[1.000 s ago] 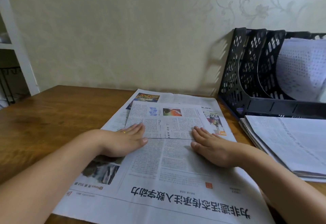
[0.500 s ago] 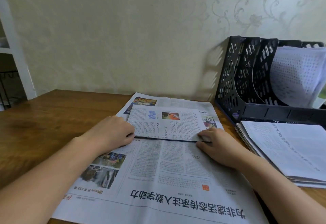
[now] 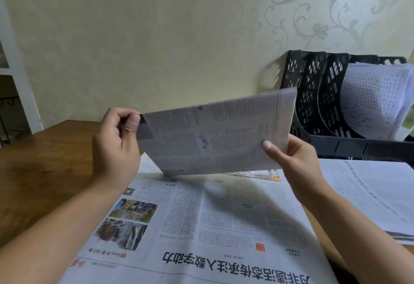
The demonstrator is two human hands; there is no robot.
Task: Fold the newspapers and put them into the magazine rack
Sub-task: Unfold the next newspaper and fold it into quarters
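While the wooden table (image 3: 44,160) fills the lower part of the view and runs back to a pale patterned wall (image 3: 156,37), an open newspaper (image 3: 201,227) lies spread flat across it, its large headline upside down along the near edge and two colour photographs on its left side. To the right, against the wall, stands the black perforated magazine rack (image 3: 313,95) with upright dividers; a folded paper (image 3: 376,102) already leans in a right-hand compartment, while the two slots nearest the left show only their dividers. In front of the rack, a flat stack of papers (image 3: 369,194) rests on the table, just beside the open sheet. Above the spread sheet, clear of it except perhaps at its lowest corner, the folded newspaper (image 3: 212,138) is held up in the air, tilted so its right end rises toward the rack. The left hand (image 3: 116,147) pinches its upper left corner between thumb and curled fingers. The right hand (image 3: 291,158) grips the lower right edge, thumb on the near face and fingers behind. Both forearms reach in from the bottom corners.
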